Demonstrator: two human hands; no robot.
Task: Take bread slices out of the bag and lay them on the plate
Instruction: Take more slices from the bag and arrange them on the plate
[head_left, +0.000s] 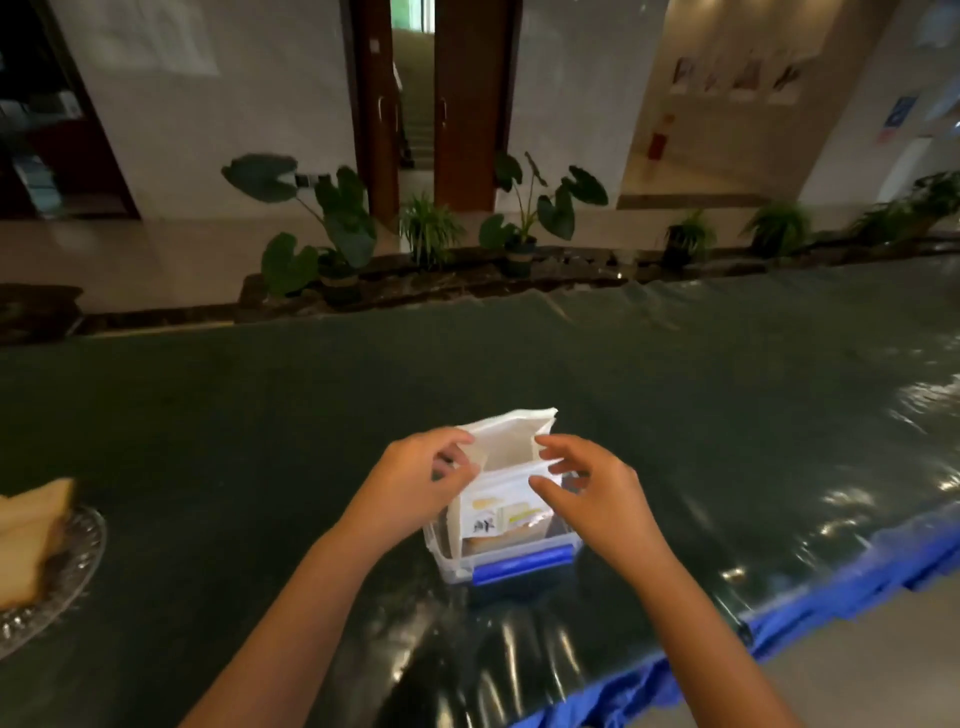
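A white bread bag (511, 441) stands upright in a clear plastic box with a blue latch (514, 567) at the table's middle. Its mouth gapes open toward me. My left hand (415, 480) pinches the bag's left rim. My right hand (582, 486) grips the near right rim of the bag with thumb and fingers. Bread shows dimly through the box's front wall below the bag's label. At the far left edge, a clear glass plate (78, 561) holds bread slices (31, 525), partly cut off by the frame.
The table (260, 441) is covered in dark green glossy plastic over a blue cloth (883, 571) that hangs at the right front edge. Beyond the far edge stand several potted plants (332, 234) and a doorway.
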